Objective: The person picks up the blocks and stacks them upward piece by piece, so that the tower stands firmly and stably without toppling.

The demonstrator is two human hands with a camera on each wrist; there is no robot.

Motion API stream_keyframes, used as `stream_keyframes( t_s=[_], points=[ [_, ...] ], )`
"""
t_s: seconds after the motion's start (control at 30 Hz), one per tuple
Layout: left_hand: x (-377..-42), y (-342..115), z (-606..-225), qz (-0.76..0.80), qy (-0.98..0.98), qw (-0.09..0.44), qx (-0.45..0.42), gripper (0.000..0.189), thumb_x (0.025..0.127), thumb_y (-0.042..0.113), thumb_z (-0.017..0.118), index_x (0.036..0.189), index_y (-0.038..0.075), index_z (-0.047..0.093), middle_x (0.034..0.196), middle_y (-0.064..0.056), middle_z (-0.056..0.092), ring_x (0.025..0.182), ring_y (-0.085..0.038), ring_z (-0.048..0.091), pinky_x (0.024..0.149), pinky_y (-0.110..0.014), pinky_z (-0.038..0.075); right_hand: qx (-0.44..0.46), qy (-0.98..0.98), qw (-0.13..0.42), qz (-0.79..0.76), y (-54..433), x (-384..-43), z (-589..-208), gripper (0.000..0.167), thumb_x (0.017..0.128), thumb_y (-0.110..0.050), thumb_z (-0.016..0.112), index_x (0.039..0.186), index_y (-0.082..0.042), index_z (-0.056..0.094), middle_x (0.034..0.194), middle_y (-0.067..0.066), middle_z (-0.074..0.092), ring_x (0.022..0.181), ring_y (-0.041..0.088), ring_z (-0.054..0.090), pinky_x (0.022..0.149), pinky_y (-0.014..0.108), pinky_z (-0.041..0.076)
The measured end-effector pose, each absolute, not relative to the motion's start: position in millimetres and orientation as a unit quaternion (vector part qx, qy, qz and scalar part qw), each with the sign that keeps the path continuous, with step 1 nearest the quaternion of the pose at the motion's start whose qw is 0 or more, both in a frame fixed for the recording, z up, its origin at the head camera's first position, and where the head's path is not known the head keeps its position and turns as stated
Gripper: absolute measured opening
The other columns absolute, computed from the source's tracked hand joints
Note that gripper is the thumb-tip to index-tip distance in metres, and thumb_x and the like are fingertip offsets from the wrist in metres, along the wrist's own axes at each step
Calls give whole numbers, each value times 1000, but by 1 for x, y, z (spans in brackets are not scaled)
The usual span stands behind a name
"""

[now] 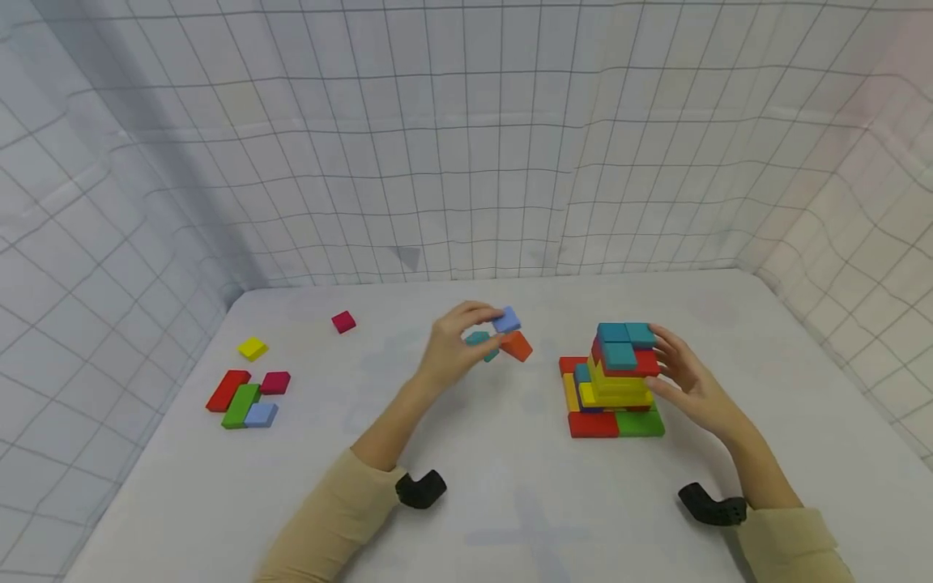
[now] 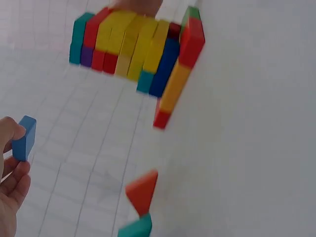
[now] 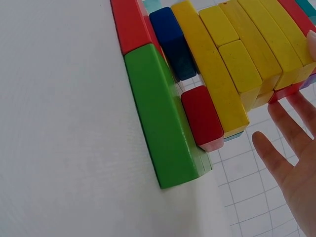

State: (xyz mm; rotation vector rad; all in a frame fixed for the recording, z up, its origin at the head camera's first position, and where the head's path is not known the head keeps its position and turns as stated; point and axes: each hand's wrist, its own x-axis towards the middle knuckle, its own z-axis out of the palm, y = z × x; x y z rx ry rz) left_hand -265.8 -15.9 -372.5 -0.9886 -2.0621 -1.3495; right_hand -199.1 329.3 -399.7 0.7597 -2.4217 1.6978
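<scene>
In the head view my left hand [image 1: 453,346] pinches a light blue block [image 1: 508,319] between thumb and fingers, raised above the table. The left wrist view also shows this blue block [image 2: 24,138] at the fingertips. A layered tower [image 1: 618,393] of coloured wooden blocks stands to the right, with teal blocks [image 1: 619,356] on top. Against the tower's right side is my right hand [image 1: 688,390], its fingers spread and fairly straight near the upper layers. Some of its fingertips seem to touch the blocks; the right wrist view cuts off the thumb.
An orange block [image 1: 517,346] and a teal block [image 1: 482,344] lie beyond the left hand. At the table's left are a red block [image 1: 228,391], a green block [image 1: 241,406], a light blue block [image 1: 261,415], a yellow block [image 1: 253,349] and two crimson blocks [image 1: 274,383]. Gridded white curtains surround the table.
</scene>
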Motion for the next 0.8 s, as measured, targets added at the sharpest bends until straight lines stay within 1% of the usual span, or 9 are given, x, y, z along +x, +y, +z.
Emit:
stream_keyframes(
  t_s=[0.07, 0.13, 0.23, 0.33, 0.43, 0.6, 0.8],
  points=[
    [-258, 6, -366, -495, -746, 223, -385, 27, 73, -2, 72, 100, -5, 66, 100, -16, 63, 92, -24, 60, 83, -28, 49, 250, -792, 41, 555, 326, -200, -399, 71, 86, 11, 50, 146, -10, 16, 138, -10, 32, 121, 1, 35, 93, 9, 33],
    [-252, 26, -360, -491, -739, 216, -408, 27, 75, 1, 71, 101, -3, 67, 102, -13, 63, 94, -21, 59, 85, -21, 47, 251, -792, 38, 555, 324, -202, -399, 71, 86, 10, 50, 146, -10, 16, 138, -10, 32, 121, 1, 35, 93, 9, 33],
    [-244, 51, -354, -482, -738, 196, -430, 28, 77, 4, 71, 104, -1, 66, 105, -12, 62, 99, -20, 56, 88, -17, 44, 256, -789, 34, 558, 320, -204, -398, 71, 86, 10, 50, 146, -10, 16, 138, -8, 32, 121, 1, 35, 93, 9, 33],
    [-238, 70, -351, -464, -748, 182, -438, 30, 78, 7, 72, 106, 1, 66, 107, -10, 61, 102, -19, 52, 88, -14, 42, 268, -782, 28, 562, 316, -206, -398, 71, 87, 11, 49, 146, -10, 16, 138, -7, 32, 122, 3, 35, 93, 10, 32],
    [-234, 84, -351, -431, -766, 178, -442, 31, 77, 12, 73, 107, 5, 67, 108, -8, 62, 103, -18, 51, 90, -14, 38, 286, -775, 21, 563, 315, -208, -399, 70, 87, 12, 47, 146, -9, 14, 139, -7, 32, 123, 3, 35, 94, 11, 32],
    [-234, 107, -349, -366, -784, 182, -467, 29, 79, 19, 71, 107, 10, 68, 109, -2, 63, 105, -15, 51, 95, -18, 31, 304, -770, 28, 560, 324, -207, -399, 71, 87, 14, 45, 146, -7, 12, 140, -7, 32, 124, 2, 35, 94, 11, 32],
    [-231, 124, -352, -315, -790, 215, -480, 27, 78, 23, 73, 103, 14, 70, 107, 1, 65, 103, -12, 52, 94, -15, 29, 315, -771, 33, 553, 334, -199, -400, 72, 86, 17, 44, 146, -4, 10, 143, -4, 29, 126, 1, 34, 95, 10, 31]
  ],
)
